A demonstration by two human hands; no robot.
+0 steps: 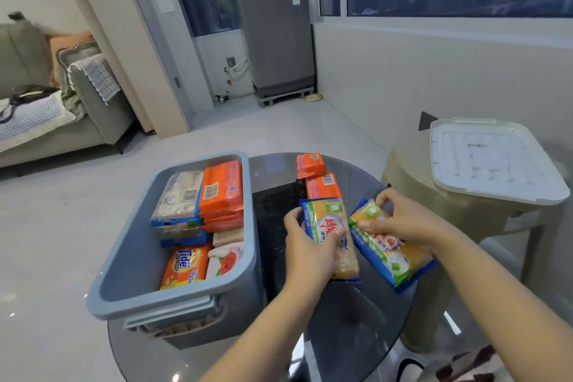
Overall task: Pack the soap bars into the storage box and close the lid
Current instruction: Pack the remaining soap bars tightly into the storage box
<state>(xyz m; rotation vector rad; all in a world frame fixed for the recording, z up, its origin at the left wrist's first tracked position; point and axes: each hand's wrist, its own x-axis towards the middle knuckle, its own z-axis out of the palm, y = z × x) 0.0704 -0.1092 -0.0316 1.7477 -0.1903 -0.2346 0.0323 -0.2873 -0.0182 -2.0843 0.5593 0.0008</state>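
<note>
Head camera, looking down over two bare forearms onto a round dark glass table (356, 319). Nearest, the left hand (310, 245) has its fingers and thumb curled round a yellow soap pack with blue edges (333, 236), and the right hand (403, 220) pinches the upper end of a second yellow soap pack (387, 254) just beside it; both packs are tilted, and whether they touch the glass cannot be told. To the left, the blue-grey storage box (130, 257) sits open on the table, already holding a Tide bar (186, 263), a white pack with a red flower (226, 260), stacked orange packs (221, 192) and pale blue-edged packs (179, 198). Beyond the hands, two more orange soap packs (316, 178) lie on the glass. Farther right, the white lid (493, 161) rests on a beige stool (459, 211), well apart from the box. In the background stand a grey sofa (62, 121) and a grey appliance (276, 37) under the windows.
</note>
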